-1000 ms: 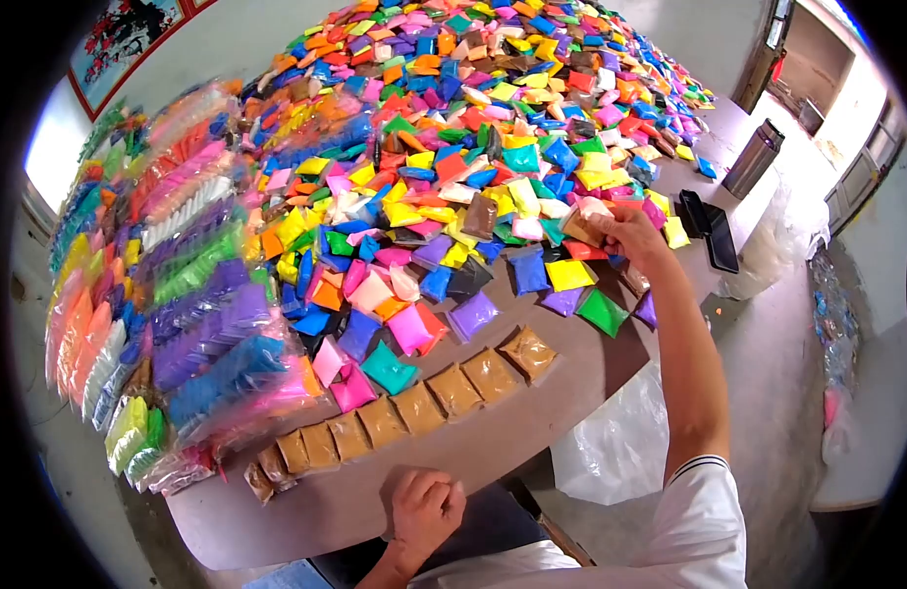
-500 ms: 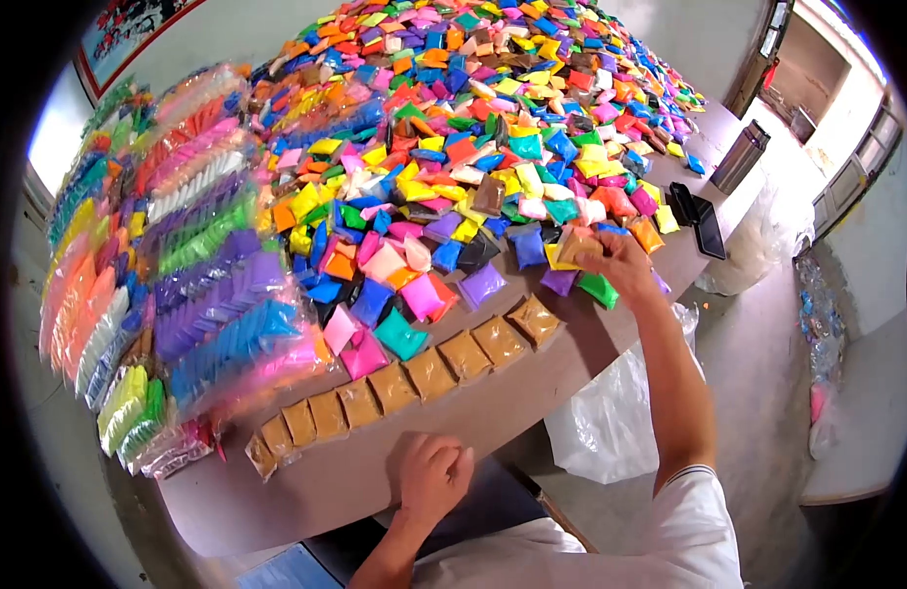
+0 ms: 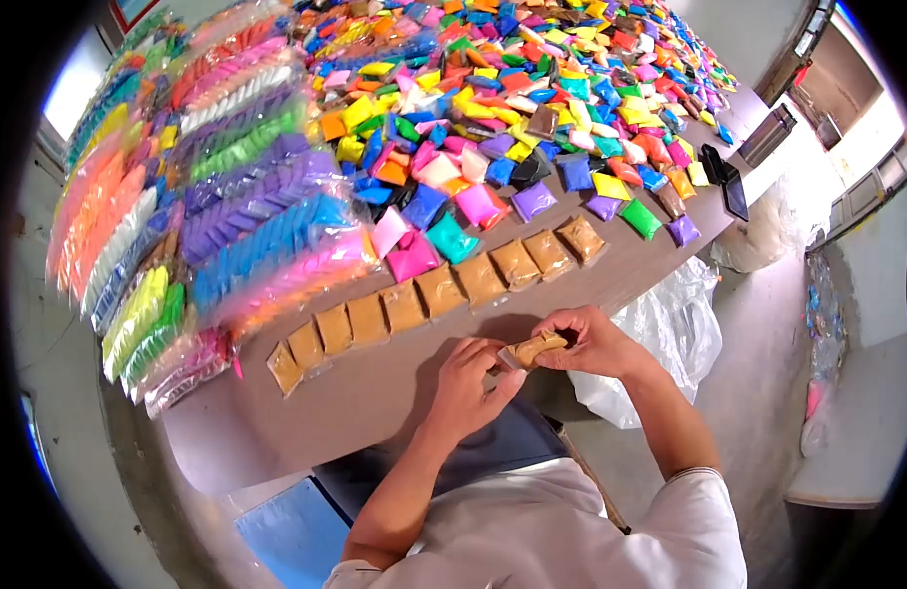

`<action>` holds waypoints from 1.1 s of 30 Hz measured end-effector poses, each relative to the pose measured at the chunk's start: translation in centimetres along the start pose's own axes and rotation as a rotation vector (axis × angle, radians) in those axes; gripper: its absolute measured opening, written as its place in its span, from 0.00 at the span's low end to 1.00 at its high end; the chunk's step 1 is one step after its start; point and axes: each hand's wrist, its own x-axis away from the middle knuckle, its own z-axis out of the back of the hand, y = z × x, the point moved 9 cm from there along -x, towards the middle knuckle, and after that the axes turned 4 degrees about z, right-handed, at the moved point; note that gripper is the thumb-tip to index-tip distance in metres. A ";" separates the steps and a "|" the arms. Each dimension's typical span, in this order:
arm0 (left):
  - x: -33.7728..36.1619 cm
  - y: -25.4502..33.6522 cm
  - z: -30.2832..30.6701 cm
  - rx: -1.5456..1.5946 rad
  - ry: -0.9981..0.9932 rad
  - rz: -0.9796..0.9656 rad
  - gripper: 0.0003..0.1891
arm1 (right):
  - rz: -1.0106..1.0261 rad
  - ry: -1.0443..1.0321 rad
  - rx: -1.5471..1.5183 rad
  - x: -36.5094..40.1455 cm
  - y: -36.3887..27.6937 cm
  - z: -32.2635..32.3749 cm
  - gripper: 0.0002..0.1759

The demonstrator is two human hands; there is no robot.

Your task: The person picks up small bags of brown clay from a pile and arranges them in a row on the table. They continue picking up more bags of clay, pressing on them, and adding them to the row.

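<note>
Above the table's front edge, my left hand and my right hand hold one tan packet between them, with fingers closed on its two ends. Beyond them a curved row of tan packets lies on the table, side by side. A teal packet, a magenta packet and a purple packet lie just behind that row. Farther back rises a large pile of small packets in many colours.
Clear bags of sorted coloured packets are stacked at the left. A black case and a metal flask stand at the right edge. Clear plastic bags hang beside the table; a blue stool is below.
My right hand has come back from the pile with a tan packet. My left hand has risen and now grips it too. The view has shifted, moving the table scene rightward and up.
</note>
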 end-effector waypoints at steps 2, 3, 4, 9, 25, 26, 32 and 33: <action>0.0 -0.1 -0.2 -0.014 -0.056 0.037 0.14 | -0.014 -0.076 0.087 -0.3 -0.5 -1.4 0.15; 0.2 -0.3 -0.1 -0.012 -0.047 0.045 0.14 | -0.023 -0.143 0.170 -0.4 -0.6 -2.4 0.14; 0.4 -0.5 -0.1 0.018 -0.040 0.042 0.16 | -0.025 -0.153 0.173 -0.5 -0.6 -2.8 0.14; 0.5 -1.3 0.2 0.050 -0.014 0.023 0.20 | 0.113 -0.055 -0.064 -0.9 -1.6 -3.6 0.12; 0.7 -1.9 -0.5 0.025 -0.048 0.071 0.15 | 0.111 0.174 -0.405 -0.6 0.5 -3.3 0.12; 0.8 -2.2 -0.5 0.038 -0.044 0.087 0.16 | 0.127 0.261 -0.458 -0.6 1.4 -3.2 0.12; 0.7 -1.5 -0.6 -0.032 -0.048 0.028 0.16 | 0.180 0.368 -0.416 -0.5 2.7 -2.8 0.12; 0.7 -1.4 -0.6 -0.033 -0.048 0.027 0.16 | 0.178 0.385 -0.364 -0.5 2.2 -2.8 0.12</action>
